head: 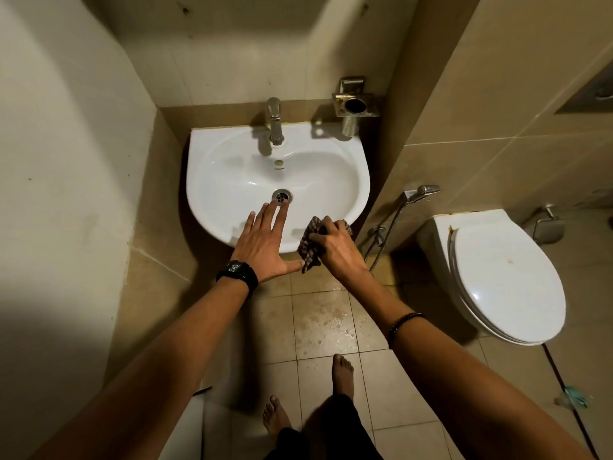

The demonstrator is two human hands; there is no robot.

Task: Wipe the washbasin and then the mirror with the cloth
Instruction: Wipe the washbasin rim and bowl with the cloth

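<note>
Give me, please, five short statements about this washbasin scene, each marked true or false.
1. The right hand grips the checked cloth. True.
2. The left hand holds the tap. False: it is stretched open, fingers straight, over the front of the washbasin, well short of the tap.
3. The toilet lid is raised. False: it is down.
4. The checked cloth is at the washbasin's front rim. True.
5. The watch sits on the right wrist. False: it is on the left wrist.
</note>
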